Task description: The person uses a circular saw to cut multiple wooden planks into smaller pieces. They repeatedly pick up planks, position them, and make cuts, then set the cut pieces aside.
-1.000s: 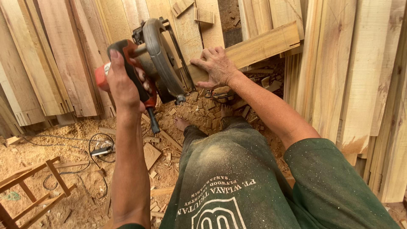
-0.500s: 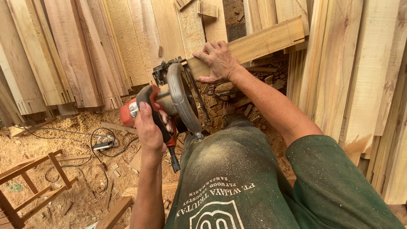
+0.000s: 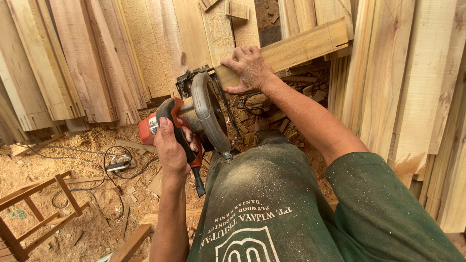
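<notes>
Left hand (image 3: 171, 150) has its fingers closed around the black handle of a red circular saw (image 3: 194, 119), thumb up along the grip. The saw's metal guard and base sit against the near end of a pale wooden plank (image 3: 296, 48). The plank runs up and to the right, its far end resting among upright boards (image 3: 388, 77). Right hand (image 3: 248, 69) lies on top of the plank just beside the saw, fingers curled over its edge, pressing it down. A black cord (image 3: 104, 162) trails over the sawdust-covered floor (image 3: 58, 160). A small wooden frame (image 3: 34, 213) stands at lower left. More planks (image 3: 82, 63) lean behind the saw.
</notes>
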